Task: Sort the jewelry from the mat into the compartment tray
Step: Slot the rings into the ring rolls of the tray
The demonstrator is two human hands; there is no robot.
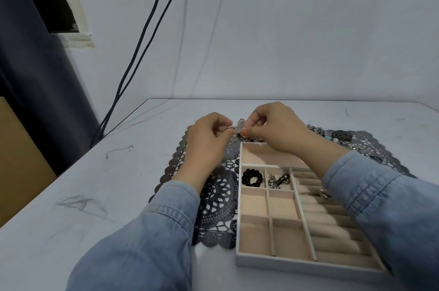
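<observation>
Both hands are up over the far end of the compartment tray, sharing one small piece. It's a clear crystal-looking pendant with metal bits on it. The left hand pinches the coiled metal end, and the right hand pinches the crystal side with thumb and fingertips. A tiny ring dangles under it; can't make out more detail than that.

The tray sits on the dark lace mat on the desk. A black bead bracelet is in the left small compartment, with some silvery metal charms in the one right beside it. More loose jewelry is piled on the mat's far right, behind the right wrist. Denim sleeves on both arms.
</observation>
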